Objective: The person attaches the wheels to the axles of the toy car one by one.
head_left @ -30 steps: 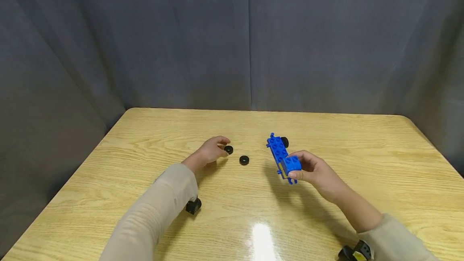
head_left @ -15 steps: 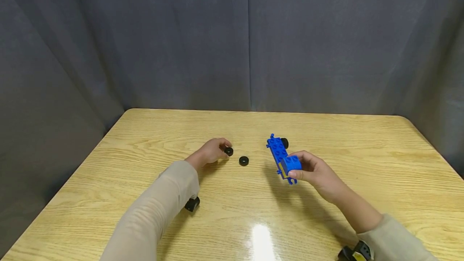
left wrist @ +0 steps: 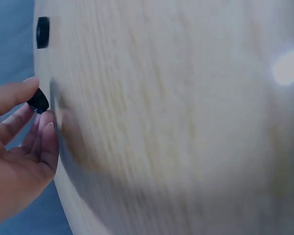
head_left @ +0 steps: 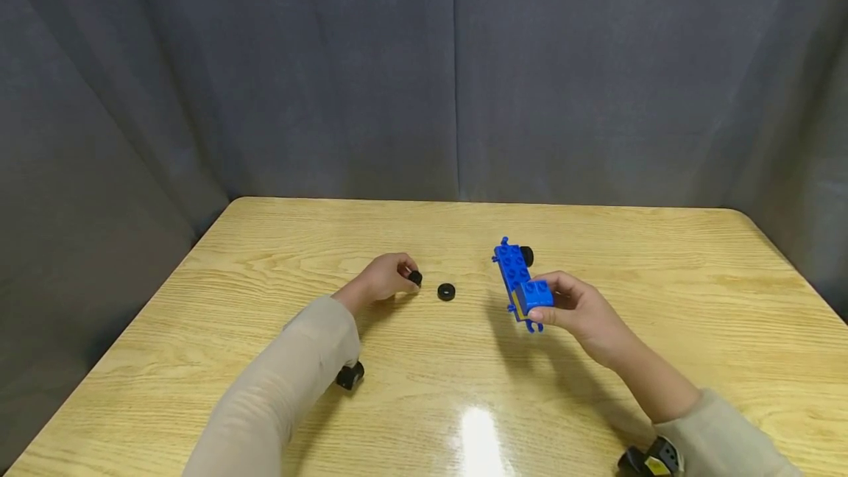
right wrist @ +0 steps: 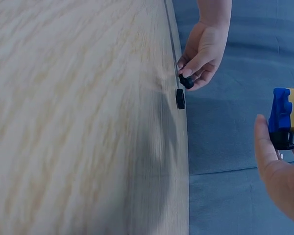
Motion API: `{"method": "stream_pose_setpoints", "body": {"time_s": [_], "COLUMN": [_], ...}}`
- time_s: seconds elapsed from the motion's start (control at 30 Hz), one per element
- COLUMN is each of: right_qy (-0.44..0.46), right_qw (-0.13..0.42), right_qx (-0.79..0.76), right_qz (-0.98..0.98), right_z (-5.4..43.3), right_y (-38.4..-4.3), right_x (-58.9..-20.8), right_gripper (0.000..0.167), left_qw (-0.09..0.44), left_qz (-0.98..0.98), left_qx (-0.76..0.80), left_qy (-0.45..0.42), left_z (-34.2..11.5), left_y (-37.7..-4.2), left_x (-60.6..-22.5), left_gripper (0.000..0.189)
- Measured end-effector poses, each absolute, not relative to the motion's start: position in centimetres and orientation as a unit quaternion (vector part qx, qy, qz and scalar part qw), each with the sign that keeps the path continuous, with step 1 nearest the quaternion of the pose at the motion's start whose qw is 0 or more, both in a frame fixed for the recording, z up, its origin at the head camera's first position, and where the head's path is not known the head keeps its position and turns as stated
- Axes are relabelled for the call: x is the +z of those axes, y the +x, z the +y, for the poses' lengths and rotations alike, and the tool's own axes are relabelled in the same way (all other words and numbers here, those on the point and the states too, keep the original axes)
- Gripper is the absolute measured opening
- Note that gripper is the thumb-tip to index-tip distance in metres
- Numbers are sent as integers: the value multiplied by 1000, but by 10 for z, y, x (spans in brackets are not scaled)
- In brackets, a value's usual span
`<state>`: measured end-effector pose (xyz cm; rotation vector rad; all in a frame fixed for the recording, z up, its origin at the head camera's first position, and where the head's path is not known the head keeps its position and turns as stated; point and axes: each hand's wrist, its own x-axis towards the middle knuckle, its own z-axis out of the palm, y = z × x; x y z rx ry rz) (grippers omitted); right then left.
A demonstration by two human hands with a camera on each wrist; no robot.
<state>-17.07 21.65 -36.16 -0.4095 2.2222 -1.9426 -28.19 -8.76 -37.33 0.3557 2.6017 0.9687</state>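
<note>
Between thumb and fingers, my left hand (head_left: 386,277) pinches a small black wheel (left wrist: 38,102), tilted and lifted a little off the wood. A second black wheel (head_left: 447,291) lies flat on the table just to the right of that hand. My right hand (head_left: 589,316) grips a blue toy vehicle (head_left: 513,271) by its raised blue block end and holds it above the table. The vehicle has a studded blue base, a yellow strip and a black wheel (head_left: 527,255) fitted on its far right side. Bare blue axle pegs show on its left side.
The wooden table (head_left: 424,403) has a bright light reflection near its front. A dark grey curtain (head_left: 331,79) hangs behind and beside it. Black wrist cameras sit under both sleeves, close to the tabletop.
My left fingers have closed on the wheel and raised it, turning it from flat to tilted. The vehicle in my right hand has shifted slightly away and to the right.
</note>
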Motion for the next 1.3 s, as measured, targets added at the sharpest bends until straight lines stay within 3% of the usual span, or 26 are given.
{"method": "stream_pose_setpoints", "body": {"time_s": [0.4, 1.3], "right_qy": [-116, -139], "right_qw": [69, 40], "right_qx": [-653, -666], "right_qz": [746, 732], "right_z": [217, 212], "right_y": [-168, -161], "right_x": [-361, -362], "right_gripper": [21, 25], "left_qw": [166, 217], "left_qz": [880, 789], "left_qx": [423, 534], "left_qy": [140, 212], "left_z": [-88, -56], "left_y": [-260, -218], "left_x": [-365, -354], "left_gripper": [35, 37]}}
